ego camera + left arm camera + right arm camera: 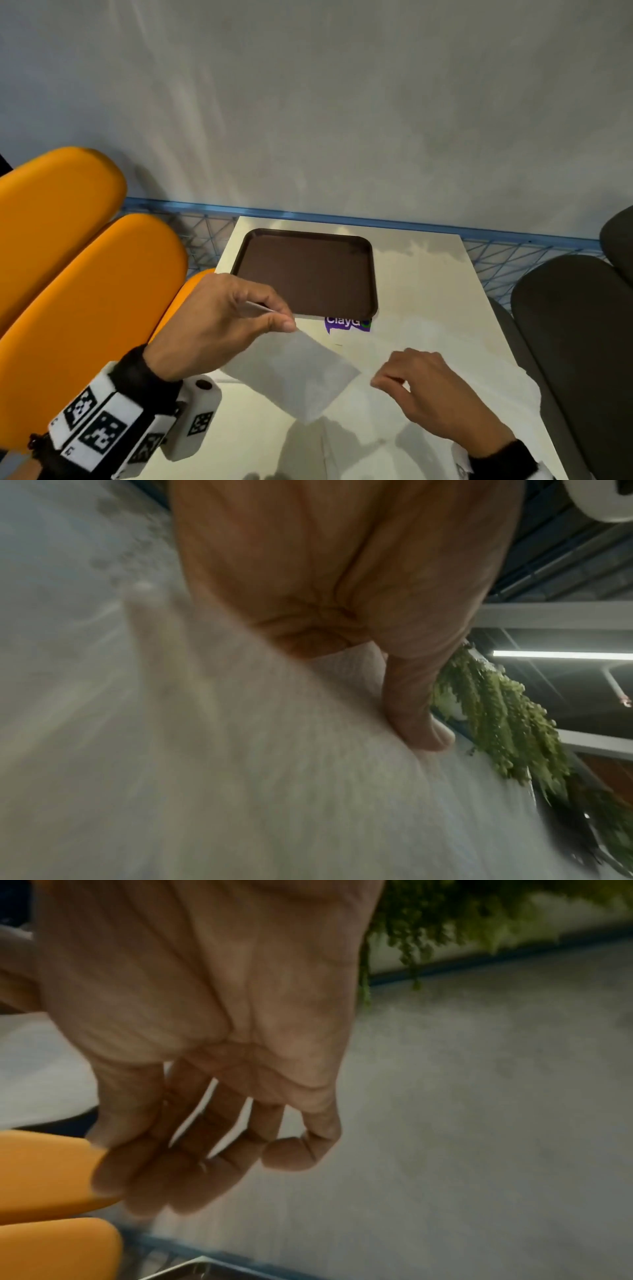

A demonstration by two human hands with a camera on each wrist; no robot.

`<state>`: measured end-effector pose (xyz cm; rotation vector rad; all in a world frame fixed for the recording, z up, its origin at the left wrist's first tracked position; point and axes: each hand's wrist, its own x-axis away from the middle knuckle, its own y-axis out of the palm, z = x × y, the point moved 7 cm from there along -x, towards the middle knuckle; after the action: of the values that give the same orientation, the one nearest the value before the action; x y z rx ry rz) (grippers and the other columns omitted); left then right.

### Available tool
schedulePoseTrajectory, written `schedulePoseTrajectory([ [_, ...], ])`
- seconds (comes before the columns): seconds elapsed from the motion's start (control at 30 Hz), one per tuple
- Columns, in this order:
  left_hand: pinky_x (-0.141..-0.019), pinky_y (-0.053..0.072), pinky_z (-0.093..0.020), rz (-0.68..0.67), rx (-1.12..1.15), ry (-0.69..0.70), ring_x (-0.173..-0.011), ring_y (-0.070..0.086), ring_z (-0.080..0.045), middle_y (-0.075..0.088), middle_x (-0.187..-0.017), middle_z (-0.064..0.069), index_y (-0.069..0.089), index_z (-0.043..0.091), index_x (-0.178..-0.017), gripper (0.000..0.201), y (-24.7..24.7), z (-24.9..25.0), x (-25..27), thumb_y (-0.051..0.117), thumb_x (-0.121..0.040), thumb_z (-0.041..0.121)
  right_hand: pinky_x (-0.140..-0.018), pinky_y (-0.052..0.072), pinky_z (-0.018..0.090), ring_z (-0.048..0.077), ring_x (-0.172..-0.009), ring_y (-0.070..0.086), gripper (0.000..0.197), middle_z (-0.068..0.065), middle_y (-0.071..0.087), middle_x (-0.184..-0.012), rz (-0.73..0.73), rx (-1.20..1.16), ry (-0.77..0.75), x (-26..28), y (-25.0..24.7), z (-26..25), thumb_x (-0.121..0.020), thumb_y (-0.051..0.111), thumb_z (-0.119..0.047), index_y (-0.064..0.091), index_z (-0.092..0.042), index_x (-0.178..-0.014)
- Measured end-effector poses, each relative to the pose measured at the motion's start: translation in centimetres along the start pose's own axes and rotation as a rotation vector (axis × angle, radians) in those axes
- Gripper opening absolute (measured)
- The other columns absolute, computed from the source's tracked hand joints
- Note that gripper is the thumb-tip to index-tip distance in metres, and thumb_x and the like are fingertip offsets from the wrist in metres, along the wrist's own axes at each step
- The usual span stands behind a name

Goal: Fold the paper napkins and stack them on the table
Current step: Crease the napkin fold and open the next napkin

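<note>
White napkin (298, 370): hanging mid-frame above the table (428, 291).
Left hand (219, 322): you're pinching its upper corner.
Right hand (435, 394): you're holding nothing, fingers loosely curled, lower right.

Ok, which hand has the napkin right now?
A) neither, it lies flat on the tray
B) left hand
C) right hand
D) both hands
B: the left hand pinches the napkin above the table, while the right hand hangs beside it holding nothing.

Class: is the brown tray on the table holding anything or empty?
Empty. The head view shows the brown tray with its whole dark floor bare, nothing lying inside its rim.
</note>
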<state>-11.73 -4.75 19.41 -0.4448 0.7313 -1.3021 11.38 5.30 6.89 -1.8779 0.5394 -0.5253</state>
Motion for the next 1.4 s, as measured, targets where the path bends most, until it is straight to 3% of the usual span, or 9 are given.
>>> schedulePoseTrajectory([
  [0.17,-0.067,0.050,-0.008,-0.196,0.038,0.005,-0.077,0.070,0.001,0.074,-0.080,0.024,0.081,0.029,-0.079,0.008,4.6,0.3,1.9,0.077,-0.081,0.036,-0.100,0.030,0.026,-0.009,-0.120,0.038,0.059,-0.030,0.047,-0.127,0.004,-0.146,-0.166,-1.3,-0.7,-6.8,-0.086,0.045,-0.078,0.053,-0.041,-0.130],
  [0.37,-0.078,0.059,-0.036,0.052,0.354,-0.273,-0.087,0.073,-0.015,0.077,-0.090,0.004,0.079,0.026,-0.087,0.021,-0.6,-6.3,5.4,0.081,-0.075,0.044,-0.063,0.029,0.029,0.016,-0.067,0.049,0.049,-0.003,0.051,-0.067,-0.156,-0.311,-0.226,-3.6,3.0,-9.6,-0.102,0.041,-0.054,0.051,-0.016,-0.072],
  [0.47,-0.090,0.054,-0.029,-0.287,0.341,-0.423,-0.109,0.065,-0.004,0.070,-0.114,0.018,0.064,0.042,-0.115,0.061,2.4,-9.6,7.3,0.087,-0.061,0.057,-0.058,0.030,0.026,0.014,-0.063,0.050,0.045,-0.007,0.048,-0.061,-0.254,-0.379,-0.225,-5.2,4.5,-10.8,-0.100,0.046,-0.054,0.052,-0.023,-0.067],
  [0.53,-0.085,0.054,-0.022,-0.433,0.317,-0.468,-0.101,0.067,-0.002,0.071,-0.107,0.021,0.065,0.040,-0.113,0.054,5.1,-11.7,7.9,0.086,-0.065,0.054,-0.056,0.031,0.021,0.009,-0.061,0.050,0.039,-0.011,0.050,-0.060,-0.327,-0.427,-0.183,-6.7,6.1,-11.7,-0.099,0.051,-0.052,0.054,-0.031,-0.066],
  [0.7,-0.080,0.058,-0.034,-0.241,0.501,-0.712,-0.091,0.074,-0.023,0.078,-0.099,-0.001,0.076,0.014,-0.100,0.028,6.5,-22.0,9.1,0.074,-0.087,0.038,-0.068,0.045,0.013,-0.001,-0.073,0.066,0.017,-0.011,0.074,-0.083,-0.489,-0.764,0.165,-8.9,12.9,-8.7,-0.084,0.077,-0.041,0.076,-0.024,-0.083],
  [0.87,-0.064,0.051,-0.031,-0.073,0.557,-1.063,-0.071,0.067,-0.025,0.074,-0.086,-0.018,0.075,0.002,-0.092,0.018,9.1,-32.5,10.1,0.067,-0.094,0.018,-0.063,0.050,0.021,0.018,-0.079,0.073,0.009,0.002,0.078,-0.088,-0.137,-1.129,0.645,-12.4,18.9,-3.9,-0.088,0.075,-0.013,0.079,-0.006,-0.087],
  [1.0,-0.060,0.044,-0.028,-0.031,0.282,-1.114,-0.063,0.059,-0.023,0.066,-0.068,-0.001,0.063,0.012,-0.067,0.027,10.0,-37.1,8.7,0.073,-0.087,0.025,-0.071,0.054,0.036,0.022,-0.077,0.069,0.026,-0.001,0.073,-0.073,0.019,-0.926,0.791,-15.4,21.8,-1.9,-0.085,0.076,-0.026,0.070,-0.012,-0.063],
  [1.23,-0.056,0.037,-0.028,0.060,0.077,-1.074,-0.059,0.046,-0.019,0.053,-0.060,-0.001,0.050,0.015,-0.060,0.037,9.9,-39.6,7.9,0.077,-0.084,0.024,-0.077,0.053,0.032,0.019,-0.072,0.064,0.036,-0.004,0.067,-0.066,0.090,-0.717,0.882,-16.0,23.4,-0.5,-0.084,0.074,-0.034,0.061,-0.019,-0.054],
  [1.4,-0.070,0.052,-0.036,0.075,-0.119,-0.942,-0.077,0.057,-0.022,0.059,-0.083,0.000,0.054,0.015,-0.086,0.027,8.9,-37.9,6.8,0.076,-0.084,0.030,-0.087,0.054,0.037,0.016,-0.091,0.060,0.019,-0.006,0.065,-0.098,0.209,-0.463,0.783,-15.8,21.8,-1.3,-0.094,0.062,-0.042,0.059,-0.024,-0.091],
])
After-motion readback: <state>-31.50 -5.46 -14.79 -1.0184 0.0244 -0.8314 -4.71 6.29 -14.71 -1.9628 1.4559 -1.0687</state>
